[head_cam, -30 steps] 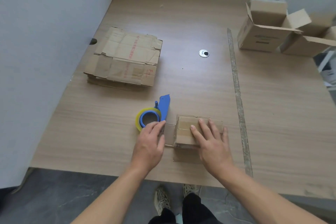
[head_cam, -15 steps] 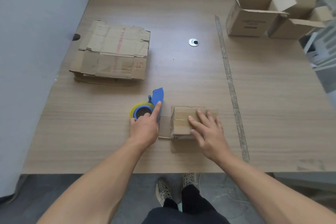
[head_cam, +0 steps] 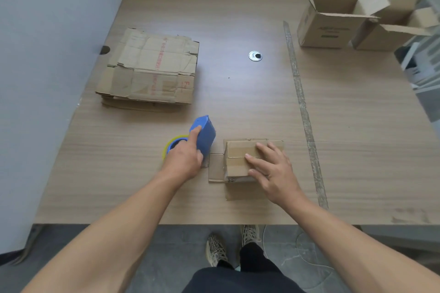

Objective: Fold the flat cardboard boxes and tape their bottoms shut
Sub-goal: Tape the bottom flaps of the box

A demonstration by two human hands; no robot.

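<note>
Head view, one moment. Box (head_cam: 240,157) sitting near front edge of surface (head_cam: 238,102), centre-right, closed face up; paler band crossing that face; one flap lying flat on surface at box's left, another at its near side. R hand (head_cam: 273,171) resting on top of box, its fingers (head_cam: 263,150) lying straight and spread, pressing down and curling round nothing. L hand (head_cam: 184,159) working just left of box and gripping dispenser (head_cam: 206,134); fingers wrapping the blue body, w/ index lying along its upper side; yellow roll (head_cam: 171,147) showing beyond the knuckles; blue end pointing up and away from the person; contact btwn dispenser and surface cannot be told. Dispenser sitting just beside the left flap, apart from box proper.

Flat stack (head_cam: 152,71) lying at rear left, near the wall, w/ red print showing on top sheet. Two open boxes (head_cam: 331,19) standing side by side at far right corner, flaps sticking up. Grommet (head_cam: 255,56) sitting btwn stack and open boxes. Worn strip (head_cam: 302,107) running front to back across surface, right of box. Shoes (head_cam: 216,248) standing on grey floor below front edge.
</note>
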